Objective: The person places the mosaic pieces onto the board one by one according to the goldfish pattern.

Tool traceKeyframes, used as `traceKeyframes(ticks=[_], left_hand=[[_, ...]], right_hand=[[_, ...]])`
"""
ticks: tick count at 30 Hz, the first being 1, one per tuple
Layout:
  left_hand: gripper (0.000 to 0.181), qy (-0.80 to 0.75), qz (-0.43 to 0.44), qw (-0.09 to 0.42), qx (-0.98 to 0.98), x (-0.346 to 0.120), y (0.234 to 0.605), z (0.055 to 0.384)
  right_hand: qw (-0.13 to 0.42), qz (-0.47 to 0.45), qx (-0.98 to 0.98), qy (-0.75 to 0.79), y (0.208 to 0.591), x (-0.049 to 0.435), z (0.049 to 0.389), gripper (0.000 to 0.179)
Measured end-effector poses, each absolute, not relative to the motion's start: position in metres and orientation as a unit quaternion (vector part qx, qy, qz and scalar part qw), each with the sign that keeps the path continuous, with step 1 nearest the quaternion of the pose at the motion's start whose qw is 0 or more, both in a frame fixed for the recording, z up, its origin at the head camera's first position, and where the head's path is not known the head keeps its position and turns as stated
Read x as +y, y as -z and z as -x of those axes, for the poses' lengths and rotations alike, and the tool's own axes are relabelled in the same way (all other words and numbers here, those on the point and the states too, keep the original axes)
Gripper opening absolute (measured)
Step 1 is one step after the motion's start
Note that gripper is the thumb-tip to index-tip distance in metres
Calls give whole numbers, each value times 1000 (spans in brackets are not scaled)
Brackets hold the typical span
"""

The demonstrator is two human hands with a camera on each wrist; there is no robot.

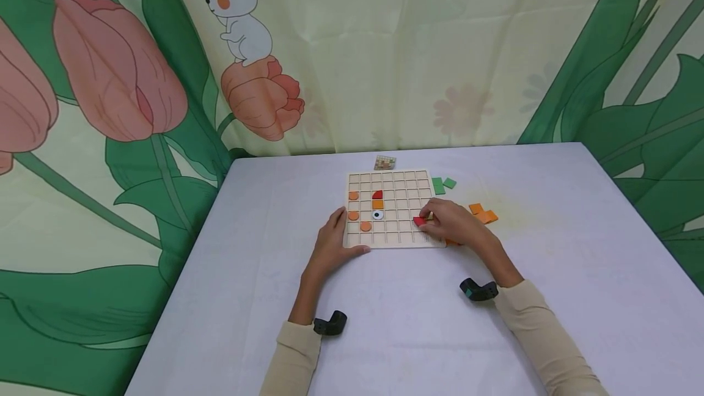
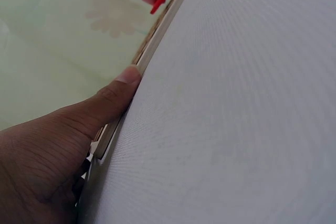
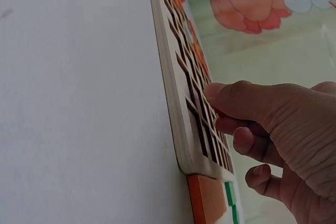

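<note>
A pale wooden grid board point(image 1: 396, 239) lies on the table. My left hand point(image 1: 332, 246) rests at its near left corner, the straight thumb point(image 2: 113, 95) against the front edge and the fingers along the left side. In my right hand point(image 1: 453, 222) a small red piece point(image 1: 419, 221) is pinched between thumb and fingertips, over the board's right part. The right wrist view mostly hides that piece behind the thumb point(image 3: 236, 98). On the board sit several orange round pieces point(image 1: 365, 226), a red quarter-round piece point(image 1: 377, 194), an orange square point(image 1: 377, 205) and a white eye piece point(image 1: 377, 215).
Green pieces point(image 1: 438, 186) lie off the board's far right corner. Loose orange pieces point(image 1: 484, 214) are right of my right hand, and another orange piece point(image 3: 207, 198) lies beside the board's edge. A small patterned card point(image 1: 385, 162) lies behind the board.
</note>
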State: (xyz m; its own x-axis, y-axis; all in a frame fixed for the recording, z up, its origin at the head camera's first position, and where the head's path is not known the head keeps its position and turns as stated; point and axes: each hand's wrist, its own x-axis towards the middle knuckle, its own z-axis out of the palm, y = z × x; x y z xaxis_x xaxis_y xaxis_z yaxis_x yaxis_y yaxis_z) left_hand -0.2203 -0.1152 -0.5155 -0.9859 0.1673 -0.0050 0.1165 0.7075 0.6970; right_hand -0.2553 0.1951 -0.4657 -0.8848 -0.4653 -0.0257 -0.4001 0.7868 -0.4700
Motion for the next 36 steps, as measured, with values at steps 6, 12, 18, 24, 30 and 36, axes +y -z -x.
traceKeyframes(ticks=[6,12,18,24,30,36], left_hand=[[118,-381,-75,37,921,-115,515,220],[117,-376,-77,34,923,-116,516,221],[116,-372,-79,32,924,-116,517,221],[117,-370,-80,36,925,-116,514,221],[117,-365,-82,35,927,-115,513,222],[117,-367,-78,37,926,-115,512,221]], right_hand=[[69,251,938,229,469,174,256,26],[69,266,932,234,469,153,256,25],[66,287,926,235,471,138,256,25],[61,294,926,229,473,125,257,27],[48,286,930,226,475,116,257,28],[44,283,929,235,477,114,255,28]])
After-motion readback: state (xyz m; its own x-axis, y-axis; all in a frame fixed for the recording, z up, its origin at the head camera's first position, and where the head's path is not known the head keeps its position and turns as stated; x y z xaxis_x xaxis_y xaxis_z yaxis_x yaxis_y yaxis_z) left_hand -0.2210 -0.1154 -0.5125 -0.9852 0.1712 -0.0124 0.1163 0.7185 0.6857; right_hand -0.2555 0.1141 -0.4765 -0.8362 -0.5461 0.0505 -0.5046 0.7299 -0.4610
